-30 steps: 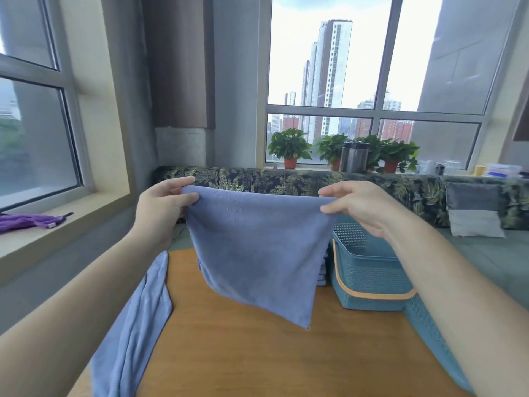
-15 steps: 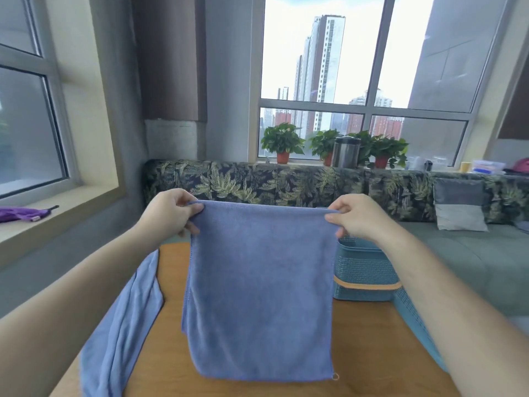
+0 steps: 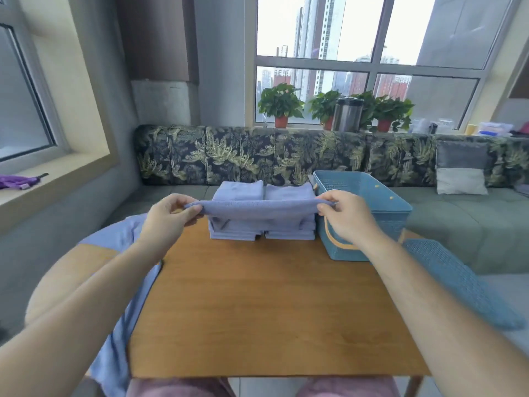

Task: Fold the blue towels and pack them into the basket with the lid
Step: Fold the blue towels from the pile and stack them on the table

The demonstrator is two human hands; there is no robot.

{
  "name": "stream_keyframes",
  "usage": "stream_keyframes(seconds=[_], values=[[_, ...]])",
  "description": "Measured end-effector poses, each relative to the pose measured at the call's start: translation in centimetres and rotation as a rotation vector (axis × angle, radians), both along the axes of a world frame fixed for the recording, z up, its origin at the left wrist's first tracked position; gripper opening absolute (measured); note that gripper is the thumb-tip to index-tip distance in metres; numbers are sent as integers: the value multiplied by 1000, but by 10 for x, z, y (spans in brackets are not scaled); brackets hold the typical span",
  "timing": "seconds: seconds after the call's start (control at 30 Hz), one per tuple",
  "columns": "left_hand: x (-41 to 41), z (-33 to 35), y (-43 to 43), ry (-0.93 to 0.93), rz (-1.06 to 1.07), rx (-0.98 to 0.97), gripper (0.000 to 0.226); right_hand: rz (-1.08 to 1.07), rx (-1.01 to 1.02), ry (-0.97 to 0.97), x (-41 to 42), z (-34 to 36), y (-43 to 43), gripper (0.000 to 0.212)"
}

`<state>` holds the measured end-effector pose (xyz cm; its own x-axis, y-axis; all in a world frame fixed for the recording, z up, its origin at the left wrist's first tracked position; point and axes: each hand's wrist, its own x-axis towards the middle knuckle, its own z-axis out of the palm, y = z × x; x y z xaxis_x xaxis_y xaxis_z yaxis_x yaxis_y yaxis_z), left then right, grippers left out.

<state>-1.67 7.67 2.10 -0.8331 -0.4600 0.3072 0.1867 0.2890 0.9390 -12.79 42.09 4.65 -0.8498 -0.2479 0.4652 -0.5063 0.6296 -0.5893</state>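
Blue towel (image 3: 259,210) hangs stretched between the person's two hands, above the far half of the wooden table (image 3: 272,310) and right in front of two stacks of folded towels (image 3: 237,191). The left hand (image 3: 167,217) pinches one end between thumb and curled fingers. The right hand (image 3: 347,217) pinches the other end the same way, so the cloth spans the gap as a shallow band, its middle drooping a little below both grips.

From where I stand this looks like a fold in progress. Doing it well probably means holding both ends level with even tension so the edges line up. The towel could then be laid on the bare wood nearer the body and creased down to the footprint of the stacks. Pulling unevenly would likely skew the corners.

The blue basket (image 3: 398,222) sits open just right of the stacks, beside the right hand. Its lid (image 3: 458,282) lies off at the table's right edge. Another unfolded towel (image 3: 123,339) is draped over the left edge, under the left forearm.
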Motion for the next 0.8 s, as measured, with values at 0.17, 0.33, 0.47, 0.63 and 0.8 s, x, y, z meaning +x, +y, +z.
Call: stream_keyframes(seconds=[0.17,0.33,0.47,0.63,0.8], values=[[36,-109,8,-268,-11,-44,7,63,158,-25,33,-107,18,10],[62,-170,24,-332,25,-179,11,120,187,-84,68,-193,37,9],[65,-172,27,-315,16,-401,14,138,298,-86,80,-208,43,16],[52,-175,35,-277,155,-806,31,-18,400,51,81,-191,21,30],[11,-175,68,-443,-80,-977,52,73,595,-192,64,-190,-34,53]])
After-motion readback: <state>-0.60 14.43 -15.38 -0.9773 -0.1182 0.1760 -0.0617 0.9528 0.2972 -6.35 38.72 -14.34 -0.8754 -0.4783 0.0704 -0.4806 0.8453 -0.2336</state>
